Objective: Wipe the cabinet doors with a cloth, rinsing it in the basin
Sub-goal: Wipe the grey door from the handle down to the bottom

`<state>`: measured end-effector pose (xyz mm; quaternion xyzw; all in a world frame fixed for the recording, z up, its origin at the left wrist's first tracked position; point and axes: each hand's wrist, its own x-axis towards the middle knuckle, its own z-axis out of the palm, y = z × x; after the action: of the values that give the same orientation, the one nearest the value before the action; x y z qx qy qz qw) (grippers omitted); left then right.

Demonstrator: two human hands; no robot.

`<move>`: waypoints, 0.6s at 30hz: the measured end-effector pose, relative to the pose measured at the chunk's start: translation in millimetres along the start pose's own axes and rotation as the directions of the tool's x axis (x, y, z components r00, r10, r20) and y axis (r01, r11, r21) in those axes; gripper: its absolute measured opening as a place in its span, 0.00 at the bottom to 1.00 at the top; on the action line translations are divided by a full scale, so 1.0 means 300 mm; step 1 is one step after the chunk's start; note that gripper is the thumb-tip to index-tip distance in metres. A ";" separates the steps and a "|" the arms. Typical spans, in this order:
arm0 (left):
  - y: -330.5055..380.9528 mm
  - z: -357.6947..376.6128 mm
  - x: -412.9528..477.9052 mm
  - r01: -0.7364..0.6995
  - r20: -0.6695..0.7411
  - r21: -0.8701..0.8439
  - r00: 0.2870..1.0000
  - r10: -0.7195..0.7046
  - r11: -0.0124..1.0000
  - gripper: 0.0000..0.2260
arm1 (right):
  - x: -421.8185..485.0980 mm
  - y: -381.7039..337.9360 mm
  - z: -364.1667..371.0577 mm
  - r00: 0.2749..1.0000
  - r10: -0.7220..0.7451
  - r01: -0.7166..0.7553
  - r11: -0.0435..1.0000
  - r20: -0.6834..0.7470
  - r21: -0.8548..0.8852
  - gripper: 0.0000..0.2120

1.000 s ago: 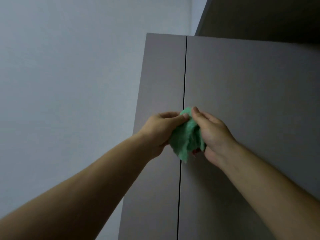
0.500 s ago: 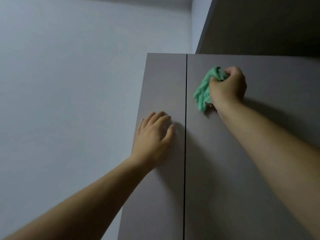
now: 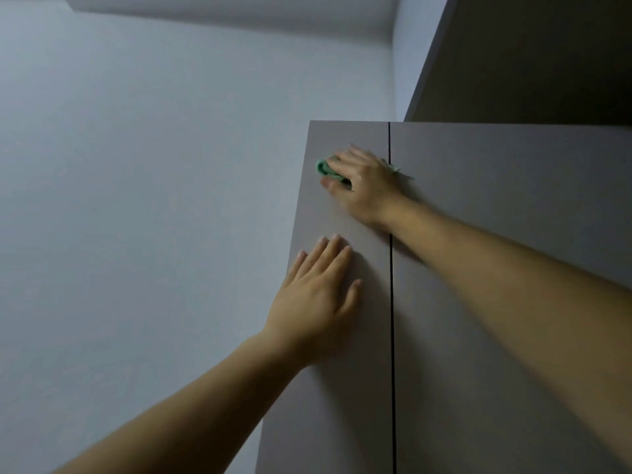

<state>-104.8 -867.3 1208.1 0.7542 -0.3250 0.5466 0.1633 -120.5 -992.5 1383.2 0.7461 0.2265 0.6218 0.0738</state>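
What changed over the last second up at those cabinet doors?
The left hand let go of the cloth and laid itself flat on the left door. The right hand carried the cloth to the top of the right door, then swept it leftward across the seam onto the left door. Both doors stayed shut.

Matt, smooth cabinet doors; soft green cloth; matt wall.

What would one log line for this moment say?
step: wiping door top | right hand: presses green cloth on left door | left hand: flat on same door
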 end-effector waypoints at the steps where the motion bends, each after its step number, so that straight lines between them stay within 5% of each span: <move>1: -0.004 0.015 -0.001 -0.004 -0.010 0.035 1.000 0.005 0.999 0.30 | 0.004 0.013 -0.021 0.992 -0.052 0.059 0.996 0.113 -0.061 0.26; 4: 0.007 0.064 -0.004 0.005 -0.049 0.102 0.999 0.001 0.995 0.31 | 0.051 0.079 -0.068 0.950 -0.063 0.164 0.933 0.305 -0.319 0.28; 9: 0.009 0.094 -0.008 0.010 -0.091 0.126 0.996 0.002 0.992 0.31 | 0.211 0.057 -0.056 0.966 0.125 -0.034 0.929 0.227 -0.368 0.31; 15: -0.002 0.121 -0.012 -0.015 -0.125 0.158 0.992 0.035 0.987 0.32 | 0.066 0.044 -0.012 0.926 -0.149 0.289 0.871 0.347 -0.397 0.31; 18: -0.007 0.135 -0.009 -0.011 -0.166 0.171 0.985 0.040 0.985 0.33 | 0.190 0.039 -0.018 0.961 0.008 0.116 0.895 0.277 -0.430 0.31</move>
<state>-74.9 -889.2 1191.6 0.7123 -0.2718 0.6362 0.1184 -115.7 -979.4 1440.1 0.7813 0.0879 0.5462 0.2889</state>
